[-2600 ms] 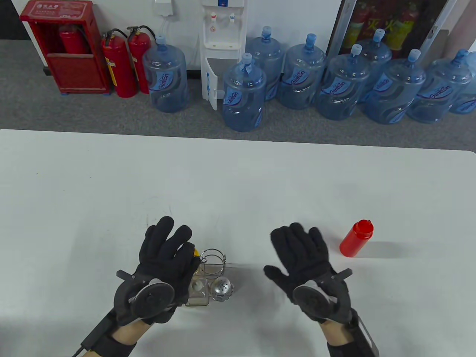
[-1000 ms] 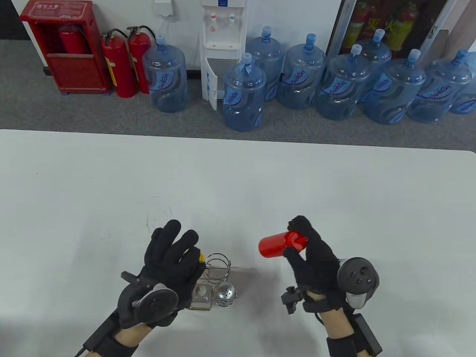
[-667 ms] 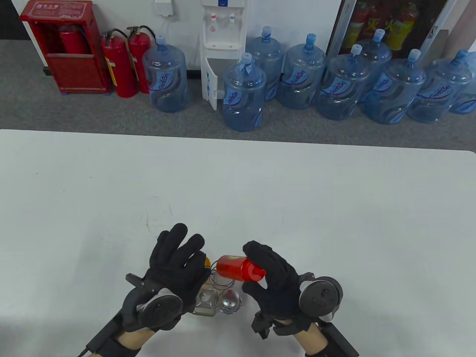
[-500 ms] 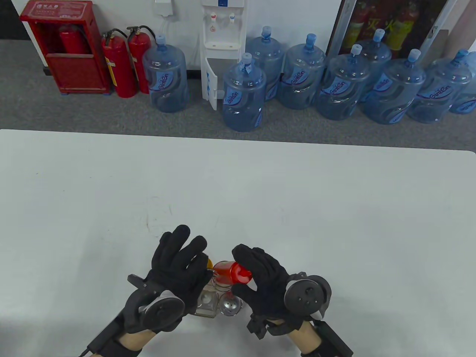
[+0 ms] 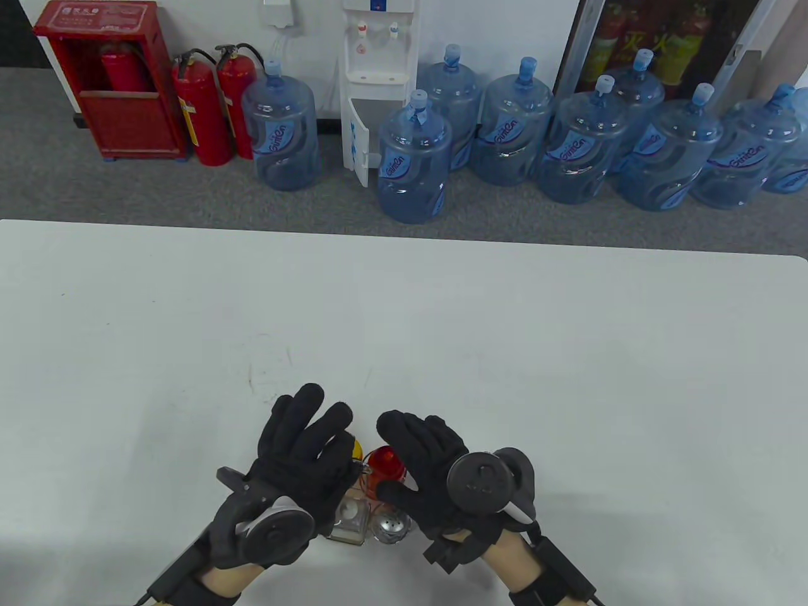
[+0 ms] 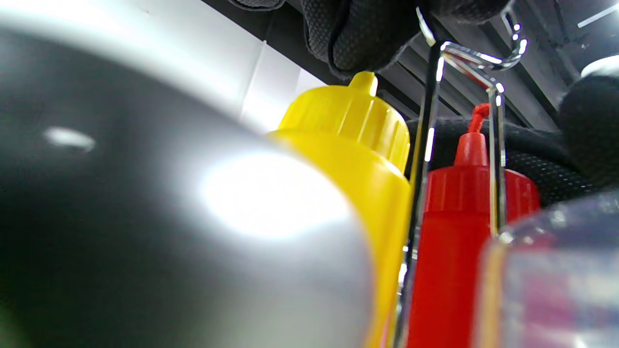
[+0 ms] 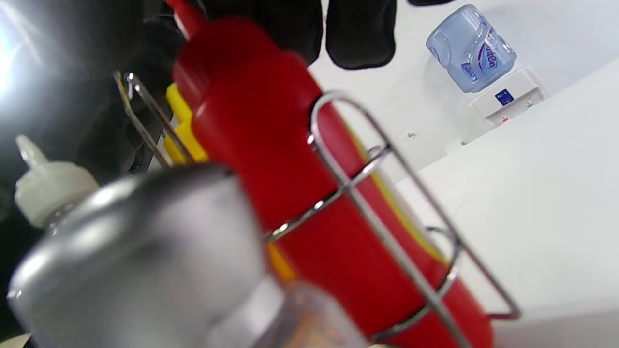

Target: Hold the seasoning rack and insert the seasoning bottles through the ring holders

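Nearly seated: red bottle [image 7: 271, 145] going into rack [image 7: 387, 212].
Right hand [image 5: 435, 473] holds the bottle; left hand [image 5: 303, 454] holds the rack. Tilted entry could snag the ring.

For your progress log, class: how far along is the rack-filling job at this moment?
Done: the yellow bottle, the shaker and the clear bottle stand in the rack. In hand: the red bottle sits upright inside its wire ring, the right hand over its top; the left hand rests on the rack. Left: letting go. No other loose bottles show on the table.
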Tool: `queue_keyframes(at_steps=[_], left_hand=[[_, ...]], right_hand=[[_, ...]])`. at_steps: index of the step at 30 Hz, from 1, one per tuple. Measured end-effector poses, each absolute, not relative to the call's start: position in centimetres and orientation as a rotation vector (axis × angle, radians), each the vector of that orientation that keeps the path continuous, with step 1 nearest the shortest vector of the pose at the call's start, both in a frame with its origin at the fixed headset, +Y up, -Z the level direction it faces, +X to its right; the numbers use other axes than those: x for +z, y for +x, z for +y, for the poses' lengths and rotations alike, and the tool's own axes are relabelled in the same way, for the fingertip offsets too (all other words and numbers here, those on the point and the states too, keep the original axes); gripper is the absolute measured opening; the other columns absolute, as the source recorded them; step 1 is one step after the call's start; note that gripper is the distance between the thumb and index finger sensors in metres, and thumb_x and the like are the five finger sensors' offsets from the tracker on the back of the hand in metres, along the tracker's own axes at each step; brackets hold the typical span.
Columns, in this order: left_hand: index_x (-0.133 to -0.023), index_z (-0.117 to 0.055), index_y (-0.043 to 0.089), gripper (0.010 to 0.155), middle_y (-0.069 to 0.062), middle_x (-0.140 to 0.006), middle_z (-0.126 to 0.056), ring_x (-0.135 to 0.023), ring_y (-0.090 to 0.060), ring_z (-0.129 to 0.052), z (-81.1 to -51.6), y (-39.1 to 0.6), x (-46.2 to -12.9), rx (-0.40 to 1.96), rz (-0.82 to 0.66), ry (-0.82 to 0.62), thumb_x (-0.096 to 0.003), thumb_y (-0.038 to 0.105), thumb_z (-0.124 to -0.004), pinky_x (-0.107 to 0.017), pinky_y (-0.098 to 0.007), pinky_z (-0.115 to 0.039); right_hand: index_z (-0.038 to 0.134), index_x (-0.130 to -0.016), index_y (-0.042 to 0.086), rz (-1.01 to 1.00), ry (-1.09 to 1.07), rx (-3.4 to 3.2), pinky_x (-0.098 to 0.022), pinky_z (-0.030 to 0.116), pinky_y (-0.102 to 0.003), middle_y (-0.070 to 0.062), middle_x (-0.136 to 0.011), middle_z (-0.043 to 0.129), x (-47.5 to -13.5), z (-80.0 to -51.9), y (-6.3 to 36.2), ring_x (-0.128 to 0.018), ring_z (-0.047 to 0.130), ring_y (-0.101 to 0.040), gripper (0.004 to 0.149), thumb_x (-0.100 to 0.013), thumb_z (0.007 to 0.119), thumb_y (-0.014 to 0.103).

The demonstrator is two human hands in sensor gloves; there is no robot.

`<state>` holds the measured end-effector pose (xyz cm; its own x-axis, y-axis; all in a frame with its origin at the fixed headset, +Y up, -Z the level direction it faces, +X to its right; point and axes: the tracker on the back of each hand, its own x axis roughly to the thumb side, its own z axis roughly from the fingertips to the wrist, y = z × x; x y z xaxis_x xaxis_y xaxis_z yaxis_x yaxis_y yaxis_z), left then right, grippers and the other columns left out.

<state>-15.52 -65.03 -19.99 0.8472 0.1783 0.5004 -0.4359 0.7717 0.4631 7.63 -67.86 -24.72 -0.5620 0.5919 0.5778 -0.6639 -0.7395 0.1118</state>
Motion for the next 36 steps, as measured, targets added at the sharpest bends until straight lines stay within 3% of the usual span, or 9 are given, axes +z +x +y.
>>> queue_keyframes(at_steps=[6,10,18,36], left_hand=[[-0.078,-0.073,0.029,0.043,0.017,-0.105,-0.055,-0.115,-0.026,-0.036,-64.8,-16.3,-20.4,0.359,-0.423,0.604,-0.0447,0.055,-0.064,-0.083,-0.055,-0.033],[-0.078,-0.073,0.029,0.044,0.017,-0.105,-0.055,-0.115,-0.026,-0.036,-64.8,-16.7,-20.7,0.356,-0.408,0.603,-0.0447,0.055,-0.064,-0.083,-0.055,-0.033],[-0.080,-0.070,0.030,0.043,0.019,-0.105,-0.052,-0.115,-0.026,-0.035,-64.7,-17.0,-20.7,0.372,-0.401,0.606,-0.0452,0.054,-0.062,-0.083,-0.055,-0.032],[-0.080,-0.070,0.029,0.043,0.018,-0.105,-0.054,-0.115,-0.026,-0.037,-63.9,-15.2,-21.1,0.304,-0.429,0.575,-0.0454,0.054,-0.062,-0.083,-0.055,-0.034]], right_hand=[[0.039,-0.109,0.032,-0.398,0.827,2.573,-0.078,0.028,-0.059,0.001,-0.115,0.040,-24.6,-66.3,11.0,-0.107,0.046,-0.033,0.086,-0.036,0.070,0.064],[0.034,-0.109,0.035,-0.524,0.806,2.792,-0.080,0.020,-0.056,0.004,-0.116,0.031,-24.3,-67.4,13.6,-0.110,0.034,-0.030,0.088,-0.036,0.072,0.064],[0.031,-0.109,0.035,-0.391,0.738,2.744,-0.079,0.015,-0.056,0.005,-0.116,0.026,-24.1,-70.6,15.3,-0.111,0.027,-0.029,0.089,-0.035,0.071,0.064],[0.033,-0.109,0.035,-0.349,0.724,2.678,-0.079,0.018,-0.057,0.004,-0.116,0.030,-24.1,-70.7,15.4,-0.111,0.030,-0.029,0.088,-0.035,0.071,0.065]])
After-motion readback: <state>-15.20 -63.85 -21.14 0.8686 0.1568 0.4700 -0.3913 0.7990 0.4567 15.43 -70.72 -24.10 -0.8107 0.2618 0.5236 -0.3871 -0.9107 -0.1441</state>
